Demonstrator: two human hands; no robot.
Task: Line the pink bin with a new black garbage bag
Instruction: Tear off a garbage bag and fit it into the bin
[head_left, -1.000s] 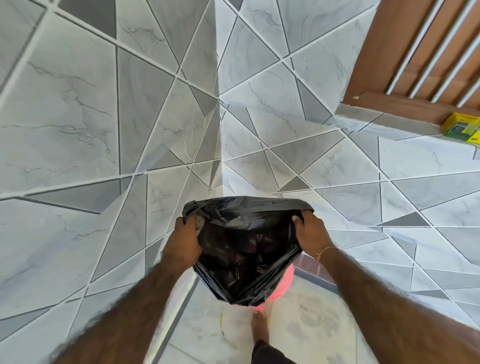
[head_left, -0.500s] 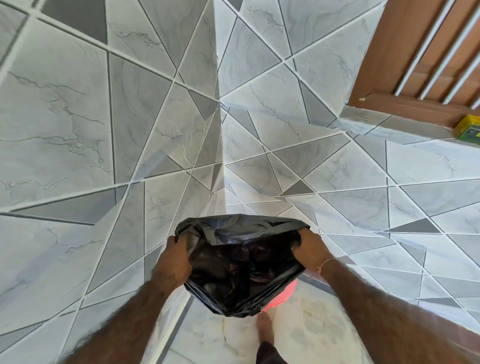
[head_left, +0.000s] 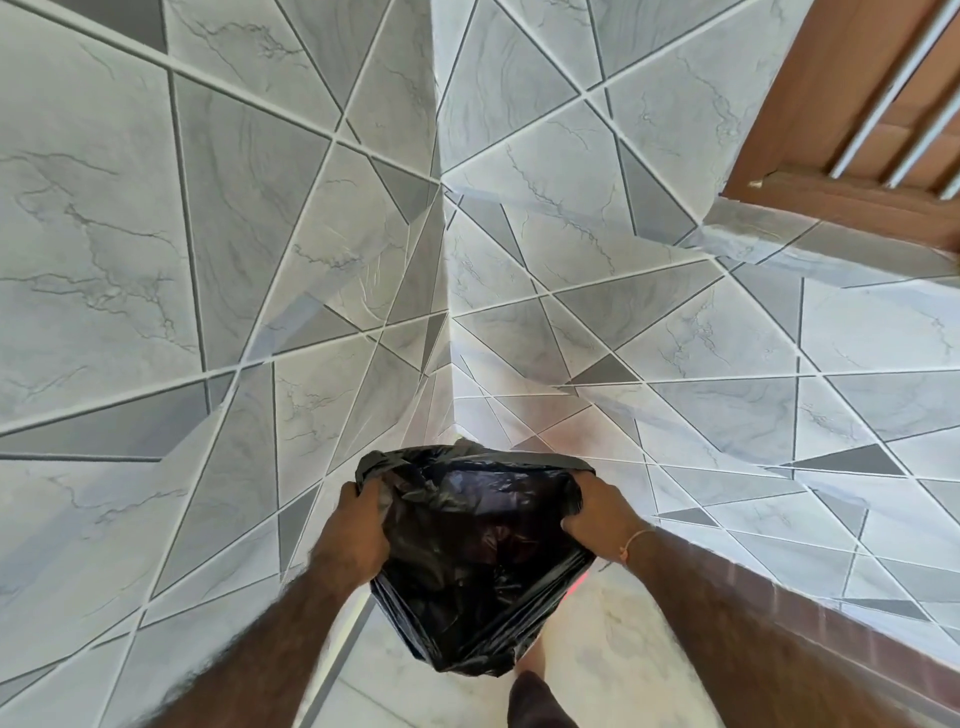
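Note:
A black garbage bag (head_left: 478, 551) hangs open-mouthed in front of me, low in the head view, in the corner of two tiled walls. My left hand (head_left: 356, 530) grips the left edge of its mouth and my right hand (head_left: 597, 506) grips the right edge, so the opening is stretched wide between them. The pink bin (head_left: 577, 583) is almost wholly hidden behind and under the bag; only a thin pink sliver shows at the bag's right side.
Grey marble-patterned tiled walls (head_left: 260, 260) meet in a corner straight ahead. A brown wooden window frame (head_left: 831, 130) with white bars sits at the upper right above a tiled ledge. My foot (head_left: 535, 670) stands on the pale floor below the bag.
Both hands and the bag have moved lower in the view, and the bag now covers nearly all of the pink bin. The yellow box on the ledge has left the view.

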